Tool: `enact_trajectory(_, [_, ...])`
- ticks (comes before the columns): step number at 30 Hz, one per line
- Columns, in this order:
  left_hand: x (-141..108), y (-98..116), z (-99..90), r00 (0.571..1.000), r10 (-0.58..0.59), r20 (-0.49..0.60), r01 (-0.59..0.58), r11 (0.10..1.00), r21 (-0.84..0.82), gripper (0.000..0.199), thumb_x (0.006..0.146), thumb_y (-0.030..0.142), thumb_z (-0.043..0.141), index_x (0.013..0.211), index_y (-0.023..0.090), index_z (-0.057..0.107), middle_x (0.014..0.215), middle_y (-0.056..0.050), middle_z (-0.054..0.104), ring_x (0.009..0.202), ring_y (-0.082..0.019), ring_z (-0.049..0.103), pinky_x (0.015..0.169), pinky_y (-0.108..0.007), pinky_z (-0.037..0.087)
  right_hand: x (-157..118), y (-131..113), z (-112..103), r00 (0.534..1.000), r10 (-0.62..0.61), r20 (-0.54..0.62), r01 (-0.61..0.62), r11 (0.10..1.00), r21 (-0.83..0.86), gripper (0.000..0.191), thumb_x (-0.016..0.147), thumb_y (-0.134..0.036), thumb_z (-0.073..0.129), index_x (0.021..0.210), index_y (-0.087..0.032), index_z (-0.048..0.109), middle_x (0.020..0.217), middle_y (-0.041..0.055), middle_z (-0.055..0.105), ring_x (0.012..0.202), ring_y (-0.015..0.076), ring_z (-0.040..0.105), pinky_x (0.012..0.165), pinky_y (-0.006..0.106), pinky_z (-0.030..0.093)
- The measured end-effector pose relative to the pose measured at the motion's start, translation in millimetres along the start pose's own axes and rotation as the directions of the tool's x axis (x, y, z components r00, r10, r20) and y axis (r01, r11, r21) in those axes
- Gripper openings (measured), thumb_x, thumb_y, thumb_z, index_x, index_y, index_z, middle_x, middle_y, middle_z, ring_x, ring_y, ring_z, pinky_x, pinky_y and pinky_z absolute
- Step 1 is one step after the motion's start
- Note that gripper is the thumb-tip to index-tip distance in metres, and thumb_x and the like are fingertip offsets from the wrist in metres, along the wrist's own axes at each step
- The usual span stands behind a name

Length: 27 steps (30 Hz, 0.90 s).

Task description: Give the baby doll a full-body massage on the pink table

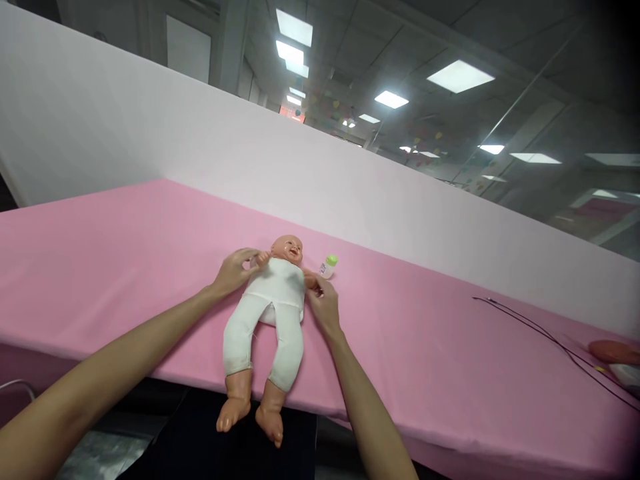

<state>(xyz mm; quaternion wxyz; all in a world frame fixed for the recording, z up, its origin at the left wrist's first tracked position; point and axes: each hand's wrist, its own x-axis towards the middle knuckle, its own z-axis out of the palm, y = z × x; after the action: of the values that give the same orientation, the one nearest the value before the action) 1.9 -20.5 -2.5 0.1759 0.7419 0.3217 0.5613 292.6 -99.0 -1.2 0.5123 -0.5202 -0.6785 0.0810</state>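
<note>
A baby doll (277, 283) with a white cloth body lies face up on the pink-covered table (400, 333), its feet hanging over the front edge. My left hand (235, 270) has its fingers closed round the doll's arm on the left, near the small doll hand. On the other side my right hand (324, 300) grips the doll's other arm beside its torso. A small bottle (328, 267) with a green cap stands just beyond my right hand, to the right of the doll's head.
A white partition (325, 193) runs along the back of the table. Thin black cables (540, 328) lie on the right side. At the far right edge sits an orange-brown object (614, 351) beside something pale, partly in shadow.
</note>
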Motion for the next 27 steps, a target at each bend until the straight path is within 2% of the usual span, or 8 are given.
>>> enact_trajectory(3, [1.9,-19.3,-1.8,0.84,-0.449,-0.304,0.35,0.877,-0.329,0.028,0.08,0.041,0.078,0.095,0.018,0.075,0.096,-0.009,0.077,0.089,-0.026,0.071,0.079,-0.036,0.055,5.9,29.5,-11.3,0.865,0.442,-0.238,-0.335,0.861,0.383,0.048,0.082,-0.043,0.078,0.123,-0.019,0.073,0.096,0.0058,0.076,0.08,0.0219,0.066,0.066,0.031,0.054])
enact_trajectory(7, [4.4,-39.7,-7.2,0.545,-0.77,-0.332,0.516,0.62,-0.592,0.035,0.065,0.045,0.087,0.07,0.017,0.067,0.07,-0.003,0.065,0.066,-0.019,0.062,0.062,-0.031,0.05,11.3,56.0,-26.6,0.69,0.69,-0.219,-0.452,0.647,0.614,0.052,0.075,-0.044,0.081,0.119,-0.018,0.072,0.071,-0.0006,0.065,0.059,0.0161,0.055,0.051,0.026,0.045])
enact_trajectory(9, [4.9,-36.2,-8.9,0.59,-0.736,-0.332,0.486,0.652,-0.582,0.036,0.064,0.045,0.088,0.073,0.016,0.068,0.073,-0.005,0.067,0.068,-0.02,0.064,0.063,-0.031,0.051,11.5,51.9,-28.0,0.712,0.666,-0.224,-0.432,0.667,0.607,0.053,0.076,-0.044,0.08,0.123,-0.019,0.071,0.071,-0.0012,0.064,0.057,0.0153,0.053,0.051,0.026,0.045])
enact_trajectory(13, [3.4,-11.7,-9.3,0.912,-0.326,-0.251,0.248,0.923,-0.295,0.03,0.079,0.04,0.08,0.1,0.018,0.077,0.102,-0.009,0.078,0.093,-0.026,0.072,0.075,-0.033,0.056,8.4,18.0,-19.9,0.935,0.322,-0.151,-0.242,0.887,0.394,0.049,0.081,-0.042,0.08,0.125,-0.021,0.074,0.101,0.0063,0.076,0.078,0.0193,0.064,0.068,0.031,0.054])
enact_trajectory(15, [1.5,-2.7,-8.6,0.998,-0.035,-0.056,0.029,0.995,-0.09,0.023,0.088,0.035,0.073,0.107,0.021,0.078,0.11,-0.008,0.079,0.101,-0.026,0.072,0.082,-0.034,0.057,5.6,2.2,-14.7,0.997,0.057,0.055,-0.068,0.969,0.239,0.04,0.086,-0.038,0.077,0.124,-0.024,0.076,0.121,0.0084,0.076,0.099,0.025,0.068,0.085,0.038,0.056])
enact_trajectory(21, [-1.7,2.9,-7.2,0.891,0.297,0.342,-0.354,0.928,0.116,0.021,0.098,0.027,0.062,0.108,0.025,0.079,0.118,-0.008,0.079,0.114,-0.027,0.07,0.097,-0.04,0.055,-1.4,-8.8,-5.0,0.915,-0.177,0.362,0.165,0.984,0.063,0.031,0.093,-0.026,0.067,0.121,-0.03,0.079,0.133,0.0062,0.073,0.125,0.0298,0.062,0.112,0.051,0.043])
enact_trajectory(25, [-2.3,4.7,-5.6,0.993,0.025,0.114,-0.022,0.999,-0.023,0.024,0.09,0.038,0.072,0.108,0.025,0.08,0.114,-0.006,0.08,0.106,-0.027,0.071,0.088,-0.036,0.056,0.6,-1.5,-2.8,0.993,0.019,0.119,-0.046,0.973,0.227,0.035,0.087,-0.034,0.075,0.121,-0.025,0.077,0.123,0.0069,0.075,0.106,0.0261,0.067,0.094,0.041,0.053])
enact_trajectory(27, [-1.2,-1.6,-4.9,0.966,-0.228,-0.12,0.204,0.961,-0.188,0.027,0.083,0.041,0.078,0.101,0.021,0.079,0.106,-0.008,0.079,0.096,-0.026,0.071,0.078,-0.033,0.055,2.7,9.0,-5.0,0.961,0.269,-0.064,-0.226,0.899,0.375,0.045,0.081,-0.042,0.08,0.121,-0.021,0.075,0.109,0.0065,0.077,0.082,0.0199,0.064,0.073,0.032,0.052])
